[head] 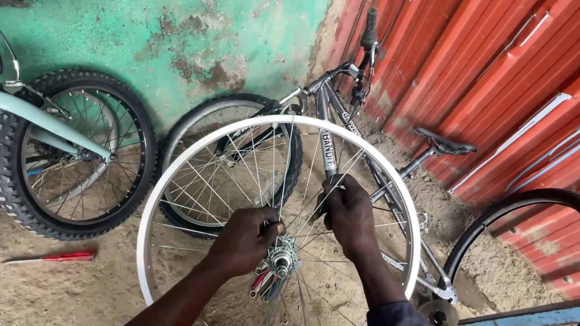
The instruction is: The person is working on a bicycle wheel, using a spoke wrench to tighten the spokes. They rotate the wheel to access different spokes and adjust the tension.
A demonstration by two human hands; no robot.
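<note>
The bare wheel (280, 235) stands upright before the person, its hub (282, 260) just right of the left hand (245, 240) closed around spokes, while the right hand (348, 215) pinches a spoke higher up.

The rim (150, 242) I hold is white, its spokes and hub (282, 260) silver. Far left, a pale blue bicycle (19, 110) with black knobby tyres. The wall (147, 8) is flaking green, the corrugated sheet (534, 67) right red. A red-handled screwdriver (53, 258) lies on tan dirt.
</note>
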